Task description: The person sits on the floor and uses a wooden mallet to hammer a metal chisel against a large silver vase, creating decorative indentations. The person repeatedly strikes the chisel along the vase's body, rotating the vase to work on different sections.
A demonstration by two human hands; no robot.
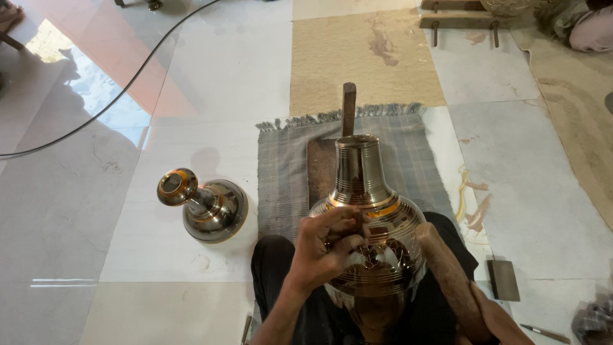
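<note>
Flanking metal vase (pixel 373 217): second vase (pixel 207 206), grey block (pixel 503 280).

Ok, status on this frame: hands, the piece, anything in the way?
Left hand pressed on engraved metal vase. Right hand grips wooden mallet against vase. Second vase on floor, apart.

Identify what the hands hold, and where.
Left hand presses the round belly of the shiny engraved metal vase; right hand grips a wooden mallet by its lower end.

Bright daylight, window glare on glossy floor (pixel 83 83) upper left, soft shadows, sharp focus
</note>
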